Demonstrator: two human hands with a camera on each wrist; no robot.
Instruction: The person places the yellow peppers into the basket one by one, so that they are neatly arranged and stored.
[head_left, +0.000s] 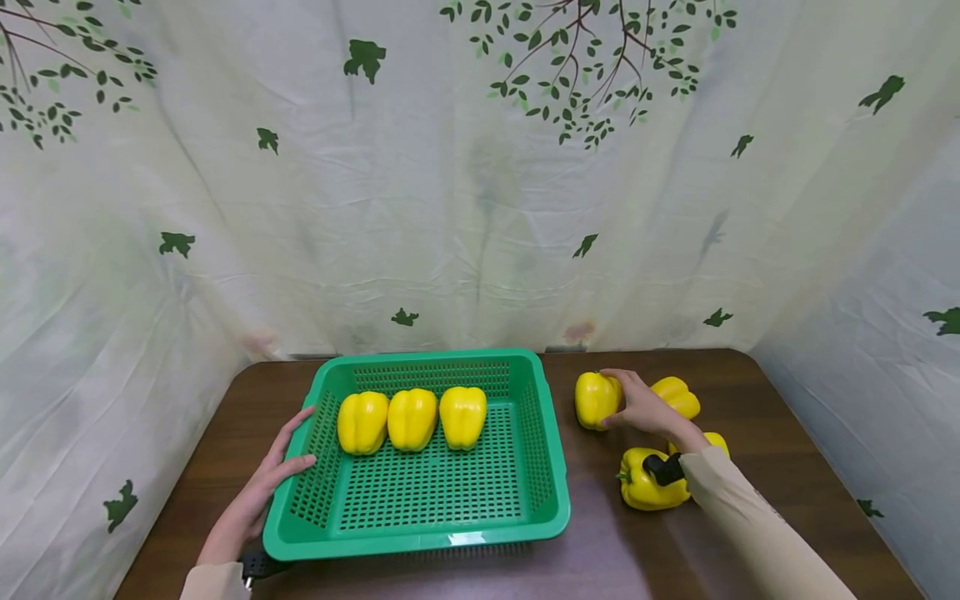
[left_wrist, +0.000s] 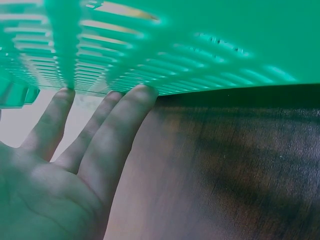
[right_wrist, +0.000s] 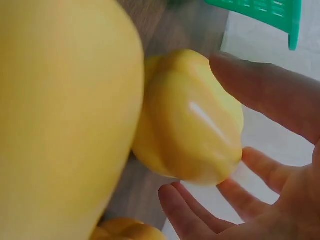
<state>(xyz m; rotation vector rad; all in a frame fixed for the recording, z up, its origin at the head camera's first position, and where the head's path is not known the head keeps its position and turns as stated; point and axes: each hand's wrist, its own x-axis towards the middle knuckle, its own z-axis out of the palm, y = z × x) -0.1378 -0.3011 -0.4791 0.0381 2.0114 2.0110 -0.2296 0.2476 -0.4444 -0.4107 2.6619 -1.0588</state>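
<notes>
My right hand (head_left: 647,408) holds a yellow bell pepper (head_left: 597,400) to the right of a green plastic basket (head_left: 555,450). In the right wrist view the thumb (right_wrist: 260,82) lies along one side of that pepper (right_wrist: 190,120), with fingertips around the opposite side. My left hand (head_left: 266,483) is at the basket's left rim, thumb and one fingertip over the edge. From the left wrist, straight fingers (left_wrist: 120,130) show with their tips against the slotted outer wall (left_wrist: 150,65). Three yellow bell peppers (head_left: 412,419) stand in a row inside the basket.
Near my right wrist lie more yellow bell peppers: one behind the hand (head_left: 677,397), one partly hidden by the forearm (head_left: 717,442), and one on its side (head_left: 648,492). All are on the brown wooden table (head_left: 600,550). A leaf-print curtain (head_left: 480,208) closes off the back.
</notes>
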